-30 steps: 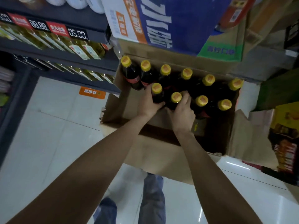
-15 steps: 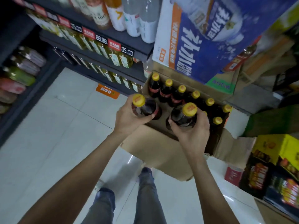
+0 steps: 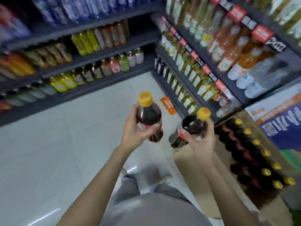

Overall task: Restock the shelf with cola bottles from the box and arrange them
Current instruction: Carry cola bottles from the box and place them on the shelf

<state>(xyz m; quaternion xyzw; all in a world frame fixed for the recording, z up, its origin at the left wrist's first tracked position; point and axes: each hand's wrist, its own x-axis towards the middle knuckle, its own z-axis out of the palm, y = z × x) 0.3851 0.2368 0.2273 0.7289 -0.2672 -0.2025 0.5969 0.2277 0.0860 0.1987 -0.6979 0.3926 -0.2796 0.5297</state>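
left cola bottle (image 3: 149, 117) dark, yellow cap, tilted | right cola bottle (image 3: 192, 126) tilted | box (image 3: 254, 154) part-full

Left-hand cola bottle (image 3: 149, 118): dark brown liquid, yellow cap with orange print, red label band. Right-hand cola bottle (image 3: 189, 126): near-black liquid, yellow cap, red label — same scheme. Bottles in the cardboard box (image 3: 254, 154): black-brown bodies, yellow caps, red labels; the box (image 3: 187, 159) itself plain tan. Carton (image 3: 283, 118) at right: blue with white characters, an orange stripe on white, a green patch below. Shelving (image 3: 104, 53): dark grey. Shelf stock (image 3: 91, 39): yellow, green, brown, orange and pink bottles; blue packs on top. Price tags (image 3: 219, 84): red beside black-and-white. Floor (image 3: 48, 152): pale grey-white tile. Floor sticker (image 3: 168, 105): orange.
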